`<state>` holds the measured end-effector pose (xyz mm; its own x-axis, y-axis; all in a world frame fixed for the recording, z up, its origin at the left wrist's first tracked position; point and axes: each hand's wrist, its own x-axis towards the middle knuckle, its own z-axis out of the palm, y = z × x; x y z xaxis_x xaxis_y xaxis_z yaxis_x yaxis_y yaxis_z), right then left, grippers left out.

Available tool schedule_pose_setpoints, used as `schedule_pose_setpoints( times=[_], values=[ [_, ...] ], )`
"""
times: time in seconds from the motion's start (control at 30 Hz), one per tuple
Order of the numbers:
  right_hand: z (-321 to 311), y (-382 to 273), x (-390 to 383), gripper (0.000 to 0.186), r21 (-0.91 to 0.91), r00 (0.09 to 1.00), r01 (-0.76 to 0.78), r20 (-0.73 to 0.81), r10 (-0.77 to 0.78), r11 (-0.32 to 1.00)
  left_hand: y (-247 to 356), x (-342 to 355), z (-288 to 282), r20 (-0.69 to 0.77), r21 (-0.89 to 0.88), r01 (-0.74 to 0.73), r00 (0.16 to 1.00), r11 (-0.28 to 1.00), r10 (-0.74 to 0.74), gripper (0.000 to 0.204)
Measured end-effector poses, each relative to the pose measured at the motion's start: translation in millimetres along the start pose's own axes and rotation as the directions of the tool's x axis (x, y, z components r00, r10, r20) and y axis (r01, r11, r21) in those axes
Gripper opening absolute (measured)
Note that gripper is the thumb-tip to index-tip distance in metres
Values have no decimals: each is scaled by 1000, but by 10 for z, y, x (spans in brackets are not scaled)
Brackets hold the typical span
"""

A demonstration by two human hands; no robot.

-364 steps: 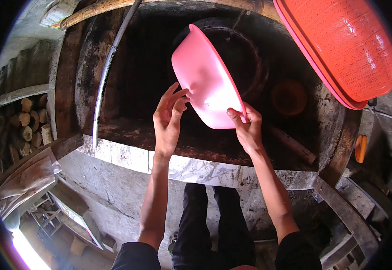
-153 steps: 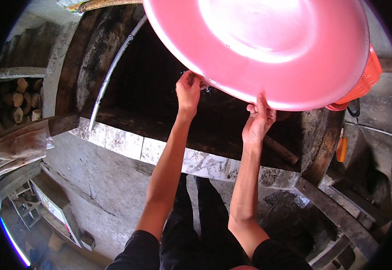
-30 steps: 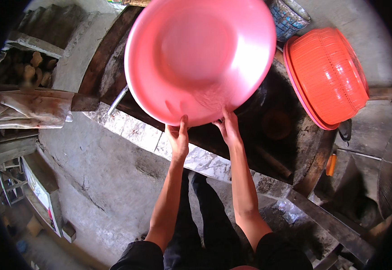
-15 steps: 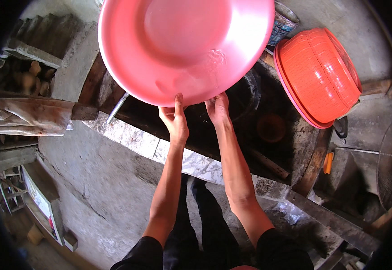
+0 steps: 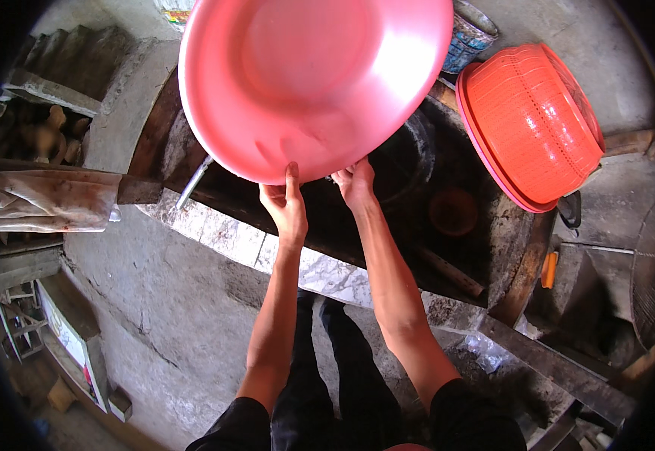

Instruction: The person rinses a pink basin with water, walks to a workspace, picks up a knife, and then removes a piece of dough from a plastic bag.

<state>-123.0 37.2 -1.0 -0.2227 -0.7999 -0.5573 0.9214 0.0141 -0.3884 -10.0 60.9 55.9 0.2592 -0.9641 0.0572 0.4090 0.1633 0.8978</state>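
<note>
pinching the tilted pink basin (image 5: 297,60) remotely with my left hand (image 5: 285,209), likely for balance beyond the stove (image 5: 335,275) edge, i cannot tell if my right hand (image 5: 357,188) grips.

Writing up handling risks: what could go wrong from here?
The left hand pinches the pink plastic basin at its near rim; the right hand is beside it, its grip hard to make out. The basin could tip.
If it slips, it might drop onto the sooty hearth below.
Its edge overlaps the stained bucket in view; depth unclear, but a swing might knock it.
</note>
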Motion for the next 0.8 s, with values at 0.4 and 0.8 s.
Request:
schedule_pose_setpoints(
  times=[0.4,0.8],
  values=[
    [-75,40,46,26,-655,971,117,-82,-224,747,8,-45,32,-23,80,-31,999,996,33,37],
    [-18,-103,-75,22,-245,951,303,13,-310,921,62,-53,-54,-65,14,-7,998,1000,7,30]
  ],
)
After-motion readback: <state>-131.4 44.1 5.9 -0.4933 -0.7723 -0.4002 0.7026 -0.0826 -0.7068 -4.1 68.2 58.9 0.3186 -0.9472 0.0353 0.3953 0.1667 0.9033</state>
